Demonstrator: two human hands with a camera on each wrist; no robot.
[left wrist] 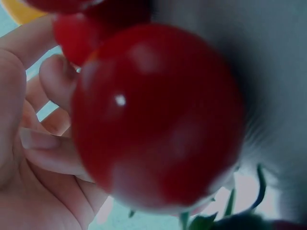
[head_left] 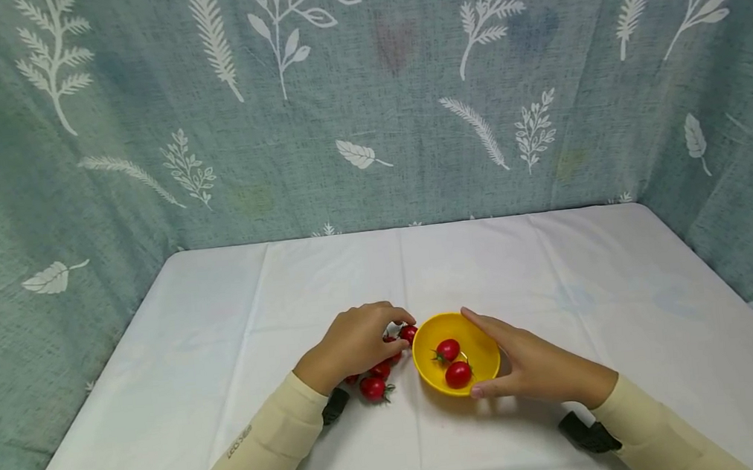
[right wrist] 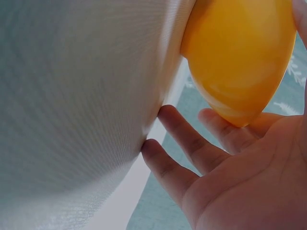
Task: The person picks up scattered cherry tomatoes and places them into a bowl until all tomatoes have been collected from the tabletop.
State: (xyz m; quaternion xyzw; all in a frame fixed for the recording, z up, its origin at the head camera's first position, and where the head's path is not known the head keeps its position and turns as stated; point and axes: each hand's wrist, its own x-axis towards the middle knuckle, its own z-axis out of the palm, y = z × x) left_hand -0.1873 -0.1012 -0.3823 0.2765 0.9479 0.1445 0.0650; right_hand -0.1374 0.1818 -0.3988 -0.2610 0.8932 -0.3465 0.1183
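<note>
My left hand [head_left: 365, 337] is over a small cluster of red cherry tomatoes [head_left: 373, 389] left of the bowl. Its thumb and forefinger close around one cherry tomato [head_left: 409, 334] beside the bowl's rim. In the left wrist view a large, near tomato [left wrist: 158, 115] hides part of the curled fingers [left wrist: 53, 151]. With thumb and forefinger spread round its right side, my right hand [head_left: 528, 360] holds the yellow bowl [head_left: 430, 381]. Two tomatoes [head_left: 458, 374] with green stems lie inside. In the right wrist view, other fingers [right wrist: 168, 167] touch the cloth below the bowl [right wrist: 240, 57].
A white cloth [head_left: 232, 427] with fold creases covers the table. Behind it and at both sides hangs a grey-green curtain [head_left: 373, 190] with white leaf prints. Dark straps [head_left: 589, 433] sit at both wrists.
</note>
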